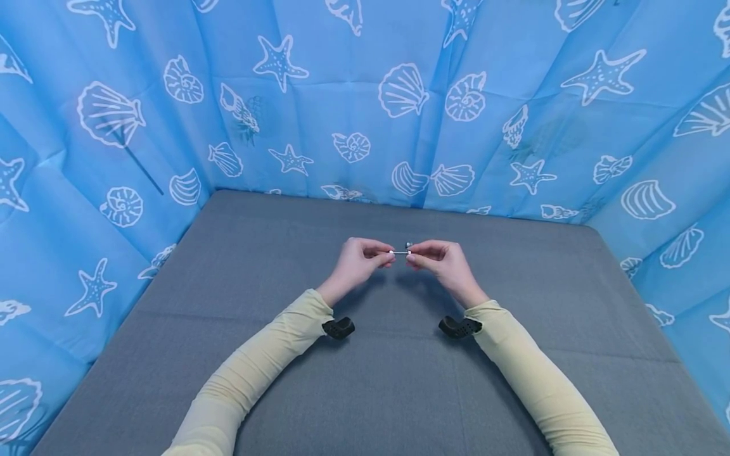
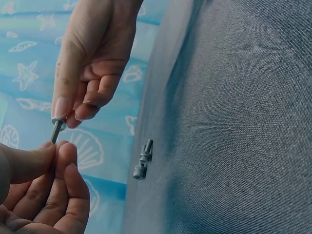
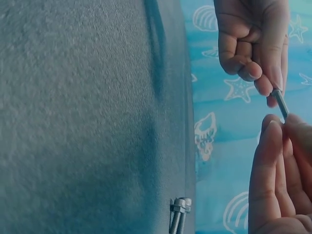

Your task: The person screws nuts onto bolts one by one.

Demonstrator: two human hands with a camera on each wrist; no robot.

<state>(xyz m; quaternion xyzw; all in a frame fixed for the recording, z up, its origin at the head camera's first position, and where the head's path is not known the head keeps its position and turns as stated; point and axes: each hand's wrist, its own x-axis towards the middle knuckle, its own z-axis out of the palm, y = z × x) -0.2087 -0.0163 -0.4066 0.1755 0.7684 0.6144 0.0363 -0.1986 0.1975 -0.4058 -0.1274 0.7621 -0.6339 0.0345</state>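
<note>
A thin metal bolt is held level between my two hands, above the table. The thumb and fingertips of my left hand pinch one end. My right hand pinches the other end the same way. In the left wrist view, a wider metal rim on the bolt shows at the right fingertips. The right wrist view shows the bare shank of the bolt between the hands, with a wider part at the left fingertips. Whether each wide part is head or nut, I cannot tell.
Beyond the hands, a few more metal bolts with nuts lie together on the grey cloth-covered table; they also show in the right wrist view as bolts. A blue curtain with shells and starfish surrounds the table's back and sides.
</note>
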